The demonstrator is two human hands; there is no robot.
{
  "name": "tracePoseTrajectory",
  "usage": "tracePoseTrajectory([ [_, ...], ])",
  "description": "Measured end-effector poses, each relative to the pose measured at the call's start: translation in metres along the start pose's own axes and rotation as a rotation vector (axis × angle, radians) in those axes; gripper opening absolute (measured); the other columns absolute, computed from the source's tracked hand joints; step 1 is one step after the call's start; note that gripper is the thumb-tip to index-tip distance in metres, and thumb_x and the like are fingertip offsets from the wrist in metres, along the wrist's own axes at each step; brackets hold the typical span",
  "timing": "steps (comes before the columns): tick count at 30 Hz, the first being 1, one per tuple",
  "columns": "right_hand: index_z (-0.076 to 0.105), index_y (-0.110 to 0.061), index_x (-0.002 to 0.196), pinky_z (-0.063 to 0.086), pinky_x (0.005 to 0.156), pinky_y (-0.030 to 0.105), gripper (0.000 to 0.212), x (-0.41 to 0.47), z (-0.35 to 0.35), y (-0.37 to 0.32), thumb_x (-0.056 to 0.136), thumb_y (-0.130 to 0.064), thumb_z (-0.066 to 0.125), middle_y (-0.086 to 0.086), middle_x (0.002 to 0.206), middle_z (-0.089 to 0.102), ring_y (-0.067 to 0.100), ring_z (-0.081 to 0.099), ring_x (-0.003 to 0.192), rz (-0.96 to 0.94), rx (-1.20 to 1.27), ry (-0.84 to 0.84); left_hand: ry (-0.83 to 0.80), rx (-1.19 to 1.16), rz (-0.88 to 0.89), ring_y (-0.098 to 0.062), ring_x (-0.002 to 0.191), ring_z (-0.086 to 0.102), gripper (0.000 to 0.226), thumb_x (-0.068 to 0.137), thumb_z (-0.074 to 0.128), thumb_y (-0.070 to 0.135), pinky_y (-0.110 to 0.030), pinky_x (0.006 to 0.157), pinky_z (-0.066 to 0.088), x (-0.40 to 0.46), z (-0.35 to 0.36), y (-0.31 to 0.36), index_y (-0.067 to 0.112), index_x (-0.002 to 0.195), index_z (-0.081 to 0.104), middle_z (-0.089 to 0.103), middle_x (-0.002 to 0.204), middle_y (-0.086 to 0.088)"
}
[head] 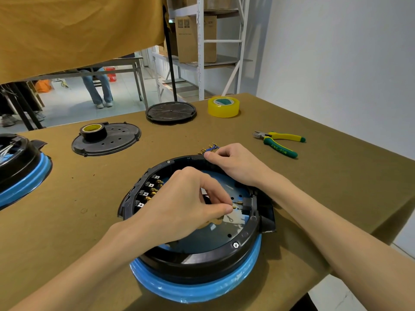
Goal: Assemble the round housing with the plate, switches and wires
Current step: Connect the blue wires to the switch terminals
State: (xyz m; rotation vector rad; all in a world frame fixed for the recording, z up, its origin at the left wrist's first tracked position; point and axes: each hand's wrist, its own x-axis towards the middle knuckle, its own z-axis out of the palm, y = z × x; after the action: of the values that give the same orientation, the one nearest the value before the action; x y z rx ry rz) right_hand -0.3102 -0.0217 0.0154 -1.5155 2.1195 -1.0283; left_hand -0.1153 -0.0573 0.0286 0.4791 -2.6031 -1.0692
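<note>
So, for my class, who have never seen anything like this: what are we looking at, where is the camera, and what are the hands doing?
The camera sits on the person's head, looking down at their own bare hands. In front of them on a brown table lies a round black housing with a blue rim. The left hand pinches a small brass connector at a black switch inside it. The right hand rests on the far rim, holding short blue wires. Also there: pliers, yellow tape, black tape on a black plate.
</note>
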Motion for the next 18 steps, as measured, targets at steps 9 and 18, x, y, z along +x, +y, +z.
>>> tracePoseTrajectory([
  [9,0.052,-0.011,0.067,0.023,0.051,0.028,0.051,-0.0006,0.0007,-0.0001,0.102,-0.048,0.058,-0.002,0.055,0.030,0.013,0.026,0.049,0.008,0.041,-0.003,0.037,0.073,0.003,-0.002,0.054,0.061,0.008,0.086,0.080,0.035,-0.024,0.062,0.051,-0.0022,0.0066,0.0051,0.040,0.080,0.077,0.069,0.082,0.021],
  [18,0.055,-0.011,0.069,0.025,0.057,0.032,0.049,-0.0029,-0.0003,-0.0035,0.103,-0.047,0.056,0.007,0.065,0.035,0.017,0.030,0.056,0.002,0.039,-0.016,0.047,0.129,-0.003,0.002,0.054,0.059,0.009,0.087,0.079,0.037,-0.010,0.055,0.040,-0.0010,0.0098,0.0086,0.038,0.080,0.073,0.071,0.074,0.023],
])
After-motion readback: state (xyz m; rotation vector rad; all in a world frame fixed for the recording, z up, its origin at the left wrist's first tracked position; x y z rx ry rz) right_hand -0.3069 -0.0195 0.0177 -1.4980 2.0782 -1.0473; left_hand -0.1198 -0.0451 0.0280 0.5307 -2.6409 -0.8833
